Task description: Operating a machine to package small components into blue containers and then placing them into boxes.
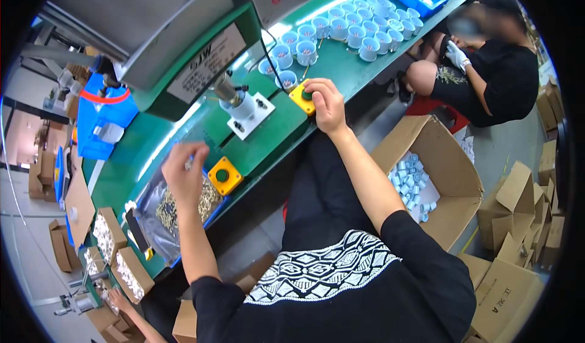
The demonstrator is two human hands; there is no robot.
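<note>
My right hand (327, 106) lies over a yellow push-button box (298, 103) at the bench edge, its fingers curled on the green button. My left hand (184, 175) hovers above a blue tray (153, 187) of small brass-coloured parts (208, 201); its fingers are pinched together, slightly blurred, and anything between them is too small to make out. Beside it sits a second yellow button box (225, 176), untouched. Between both hands, a light blue plastic cup (242, 109) stands in the white fixture plate (260, 112) beneath the metal ram (224, 88) of a green press (201, 56).
Rows of light blue cups (356, 35) stand along the far right of the green bench (341, 68). An open carton (454, 200) with loose blue pieces (409, 178) is at my right. A seated co-worker (503, 68) is beyond; another person's hand (119, 299) shows lower left.
</note>
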